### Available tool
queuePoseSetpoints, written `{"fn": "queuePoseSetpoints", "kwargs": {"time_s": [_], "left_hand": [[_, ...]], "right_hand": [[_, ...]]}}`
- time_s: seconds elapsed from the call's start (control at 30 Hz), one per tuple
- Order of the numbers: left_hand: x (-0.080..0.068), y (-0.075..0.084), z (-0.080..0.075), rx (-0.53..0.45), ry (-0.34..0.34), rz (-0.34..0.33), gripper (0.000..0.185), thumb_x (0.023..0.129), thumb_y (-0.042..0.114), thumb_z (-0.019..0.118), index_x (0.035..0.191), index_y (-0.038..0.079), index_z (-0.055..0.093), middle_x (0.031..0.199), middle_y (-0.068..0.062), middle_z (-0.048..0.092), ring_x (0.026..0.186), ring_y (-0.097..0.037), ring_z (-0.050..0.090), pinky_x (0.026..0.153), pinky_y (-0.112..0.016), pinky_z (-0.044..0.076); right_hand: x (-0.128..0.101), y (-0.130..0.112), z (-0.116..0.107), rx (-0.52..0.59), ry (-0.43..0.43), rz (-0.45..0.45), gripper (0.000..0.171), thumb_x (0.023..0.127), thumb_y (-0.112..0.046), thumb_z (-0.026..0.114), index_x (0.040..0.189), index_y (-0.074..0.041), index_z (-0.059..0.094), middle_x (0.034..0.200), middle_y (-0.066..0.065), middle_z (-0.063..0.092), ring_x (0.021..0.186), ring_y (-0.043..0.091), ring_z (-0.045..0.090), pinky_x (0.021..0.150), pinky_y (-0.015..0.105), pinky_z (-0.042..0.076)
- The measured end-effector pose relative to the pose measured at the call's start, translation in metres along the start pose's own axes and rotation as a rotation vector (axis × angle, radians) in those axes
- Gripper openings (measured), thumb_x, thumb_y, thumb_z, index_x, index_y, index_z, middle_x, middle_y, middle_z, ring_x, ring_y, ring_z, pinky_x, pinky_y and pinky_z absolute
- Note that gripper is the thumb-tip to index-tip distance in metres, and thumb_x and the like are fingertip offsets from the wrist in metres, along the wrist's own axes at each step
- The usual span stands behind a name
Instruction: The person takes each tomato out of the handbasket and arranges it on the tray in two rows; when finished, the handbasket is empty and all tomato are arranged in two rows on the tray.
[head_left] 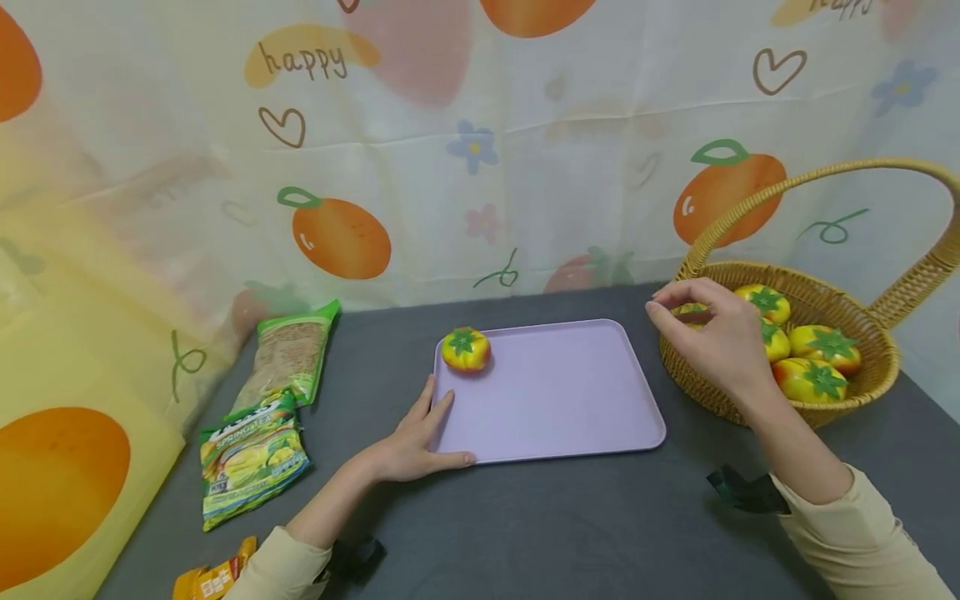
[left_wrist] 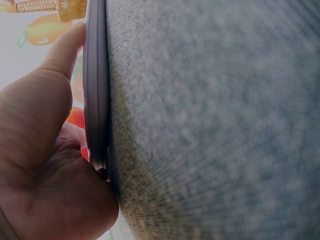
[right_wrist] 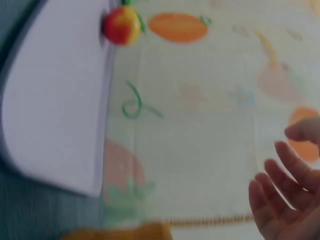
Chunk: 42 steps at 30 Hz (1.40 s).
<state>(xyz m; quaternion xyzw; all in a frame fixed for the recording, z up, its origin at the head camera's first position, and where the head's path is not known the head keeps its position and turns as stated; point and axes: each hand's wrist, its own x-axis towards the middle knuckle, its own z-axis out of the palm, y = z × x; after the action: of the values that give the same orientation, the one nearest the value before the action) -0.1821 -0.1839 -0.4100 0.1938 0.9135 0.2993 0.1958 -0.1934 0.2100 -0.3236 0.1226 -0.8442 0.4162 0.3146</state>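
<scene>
My left hand [head_left: 414, 443] rests at the near left corner of a lilac tray [head_left: 558, 396], its fingers spread along the edge and the thumb by the front rim. In the left wrist view the thumb [left_wrist: 62, 52] lies along the tray's side [left_wrist: 95, 90]. One yellow-and-red persimmon-like fruit [head_left: 467, 354] with a green leafy top sits in the tray's far left corner. My right hand [head_left: 716, 337] hovers over the left rim of a wicker basket [head_left: 693, 392], fingers loosely bent and holding nothing. Several similar fruits [head_left: 813, 383] lie in the basket.
The basket's tall handle [head_left: 825, 171] arches up at the right. Left of the tray lie a green-edged clear bag [head_left: 288, 358], a green-and-yellow packet [head_left: 251, 462] and an orange packet [head_left: 213, 579]. A printed cloth [head_left: 420, 183] hangs behind the dark table [head_left: 540, 525].
</scene>
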Motion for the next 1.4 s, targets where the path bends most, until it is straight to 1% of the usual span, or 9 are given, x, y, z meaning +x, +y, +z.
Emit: {"fn": "queuePoseSetpoints", "kwargs": {"time_s": [0.13, 0.23, 0.3, 0.47, 0.53, 0.67, 0.87, 1.1, 1.4], "left_hand": [[-0.001, 0.000, 0.000, -0.005, -0.002, 0.006, 0.105, 0.083, 0.056, 0.070, 0.157, 0.010, 0.011, 0.160, -0.016, -0.019, 0.147, -0.037, -0.003, 0.113, -0.058, 0.013], [-0.001, -0.001, 0.000, -0.011, -0.003, 0.010, 0.105, 0.084, 0.055, 0.070, 0.157, 0.010, 0.010, 0.160, -0.016, -0.019, 0.147, -0.037, -0.003, 0.113, -0.059, 0.013], [-0.001, -0.001, 0.000, -0.018, -0.003, 0.013, 0.105, 0.084, 0.054, 0.070, 0.157, 0.010, 0.010, 0.160, -0.016, -0.019, 0.147, -0.037, -0.003, 0.113, -0.059, 0.012], [-0.001, 0.000, 0.000, -0.020, -0.004, 0.024, 0.105, 0.084, 0.054, 0.070, 0.157, 0.009, 0.010, 0.159, -0.018, -0.019, 0.146, -0.039, -0.003, 0.112, -0.060, 0.012], [-0.001, -0.001, 0.000, -0.019, -0.005, 0.023, 0.105, 0.084, 0.054, 0.070, 0.157, 0.009, 0.010, 0.159, -0.018, -0.020, 0.146, -0.039, -0.004, 0.112, -0.060, 0.012], [-0.001, -0.003, 0.000, -0.013, -0.004, 0.014, 0.104, 0.084, 0.054, 0.070, 0.157, 0.010, 0.010, 0.159, -0.018, -0.020, 0.146, -0.038, -0.004, 0.113, -0.059, 0.012], [0.000, -0.002, 0.000, -0.007, -0.002, 0.020, 0.104, 0.084, 0.054, 0.070, 0.157, 0.010, 0.011, 0.159, -0.018, -0.020, 0.146, -0.039, -0.004, 0.113, -0.060, 0.012], [0.001, -0.001, 0.000, -0.011, -0.006, 0.013, 0.104, 0.084, 0.055, 0.070, 0.157, 0.011, 0.011, 0.159, -0.018, -0.020, 0.146, -0.039, -0.004, 0.112, -0.060, 0.012], [0.001, -0.002, 0.000, -0.002, -0.005, 0.015, 0.104, 0.084, 0.055, 0.070, 0.158, 0.012, 0.011, 0.160, -0.017, -0.019, 0.147, -0.038, -0.003, 0.112, -0.060, 0.013]], "right_hand": [[0.000, 0.016, -0.020, -0.045, 0.033, 0.141, 0.014, 0.087, -0.023, 0.072, 0.086, -0.009, 0.073, 0.076, -0.021, 0.063, 0.072, -0.002, 0.056, 0.065, 0.010, 0.042], [0.001, 0.030, -0.032, -0.066, 0.016, 0.245, 0.022, 0.090, -0.029, 0.067, 0.089, -0.007, 0.072, 0.071, -0.029, 0.058, 0.078, 0.001, 0.054, 0.071, 0.020, 0.038], [0.003, 0.040, -0.039, -0.086, -0.027, 0.303, 0.027, 0.092, -0.033, 0.064, 0.096, -0.007, 0.071, 0.077, -0.025, 0.061, 0.088, 0.008, 0.054, 0.073, 0.029, 0.036], [0.010, 0.057, -0.049, -0.155, -0.236, 0.376, 0.040, 0.096, -0.040, 0.057, 0.120, -0.007, 0.062, 0.115, 0.011, 0.064, 0.112, 0.035, 0.051, 0.078, 0.045, 0.037], [0.014, 0.062, -0.050, -0.161, -0.327, 0.381, 0.046, 0.098, -0.039, 0.055, 0.128, -0.005, 0.056, 0.127, 0.022, 0.056, 0.117, 0.042, 0.048, 0.083, 0.052, 0.039], [0.022, 0.071, -0.047, -0.182, -0.475, 0.375, 0.056, 0.098, -0.038, 0.056, 0.138, 0.000, 0.045, 0.136, 0.029, 0.046, 0.122, 0.048, 0.044, 0.093, 0.062, 0.036], [0.033, 0.084, -0.043, -0.253, -0.646, 0.324, 0.069, 0.095, -0.033, 0.062, 0.141, 0.012, 0.034, 0.136, 0.038, 0.039, 0.121, 0.053, 0.040, 0.095, 0.063, 0.035], [0.039, 0.092, -0.037, -0.282, -0.716, 0.274, 0.075, 0.091, -0.026, 0.067, 0.140, 0.018, 0.031, 0.136, 0.042, 0.037, 0.124, 0.057, 0.035, 0.098, 0.065, 0.031], [0.044, 0.098, -0.029, -0.345, -0.771, 0.230, 0.080, 0.086, -0.022, 0.072, 0.139, 0.021, 0.030, 0.134, 0.044, 0.038, 0.121, 0.056, 0.039, 0.097, 0.064, 0.034]]}}
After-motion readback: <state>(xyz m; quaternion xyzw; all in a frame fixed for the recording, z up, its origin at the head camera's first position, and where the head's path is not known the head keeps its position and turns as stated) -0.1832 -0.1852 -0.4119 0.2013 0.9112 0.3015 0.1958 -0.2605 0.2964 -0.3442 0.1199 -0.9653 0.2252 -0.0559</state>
